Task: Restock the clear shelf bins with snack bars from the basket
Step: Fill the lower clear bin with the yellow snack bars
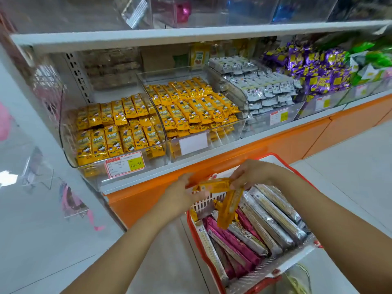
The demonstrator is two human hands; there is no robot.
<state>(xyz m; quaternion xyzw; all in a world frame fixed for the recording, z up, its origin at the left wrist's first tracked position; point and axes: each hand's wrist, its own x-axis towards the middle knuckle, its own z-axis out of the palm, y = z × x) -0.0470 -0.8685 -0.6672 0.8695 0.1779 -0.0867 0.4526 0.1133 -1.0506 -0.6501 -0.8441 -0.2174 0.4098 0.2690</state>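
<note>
A red basket (192,225) stands on the floor at lower right, packed with long silver, gold and pink snack bars (269,221). Above its far end my left hand (182,194) grips one end of a yellow bar (214,185) held level. My right hand (250,172) pinches the top of a second yellow bar (229,206), which hangs down over the basket. Clear shelf bins sit above: the left bin (70,149) and the middle bin (244,122) hold yellow snack packs.
A bin of grey-white packs (263,90) and a bin of purple packs (314,75) stand further right on the shelf. An orange base panel (297,141) runs under the shelf. A white shelf board (191,35) overhangs the bins. Pale floor tiles (350,162) lie to the right.
</note>
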